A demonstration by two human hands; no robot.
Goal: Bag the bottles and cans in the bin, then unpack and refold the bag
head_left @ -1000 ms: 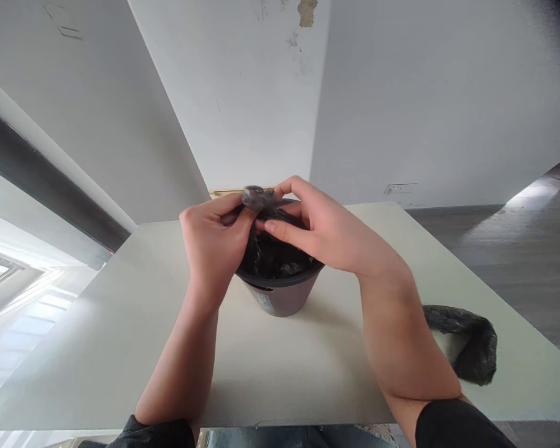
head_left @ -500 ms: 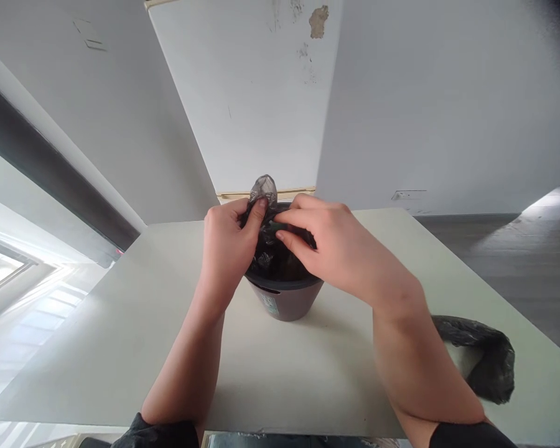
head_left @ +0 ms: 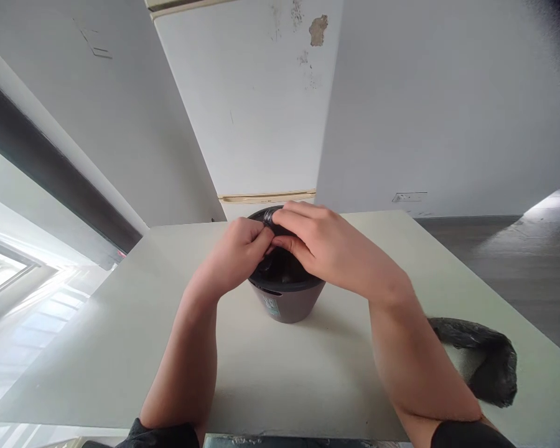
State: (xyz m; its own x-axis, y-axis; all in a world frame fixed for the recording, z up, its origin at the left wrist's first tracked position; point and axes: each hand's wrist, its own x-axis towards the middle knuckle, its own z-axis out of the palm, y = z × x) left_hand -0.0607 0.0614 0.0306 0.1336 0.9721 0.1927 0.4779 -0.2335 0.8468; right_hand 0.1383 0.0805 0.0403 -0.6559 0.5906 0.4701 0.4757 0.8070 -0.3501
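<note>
A small dark trash can with a label on its side stands upright on the pale table. Inside it is a black plastic garbage bag, gathered up at the top between my hands. My left hand is closed, its thumb and fingers pinching the bunched bag above the can's opening. Just to the right, my right hand also pinches the bag, thumb below and fingers above. The hands almost touch, and my fingers hide most of the gathered plastic.
On the table, a roll of black plastic bags lies at the right, partly behind my right forearm. A white refrigerator with a worn patch stands beyond the far edge. A wall socket is at the right.
The tuft of bag that stuck up above my left thumb is pulled down between the fingers. My left hand has turned and lowered; my right hand has closed in on the bunched plastic.
</note>
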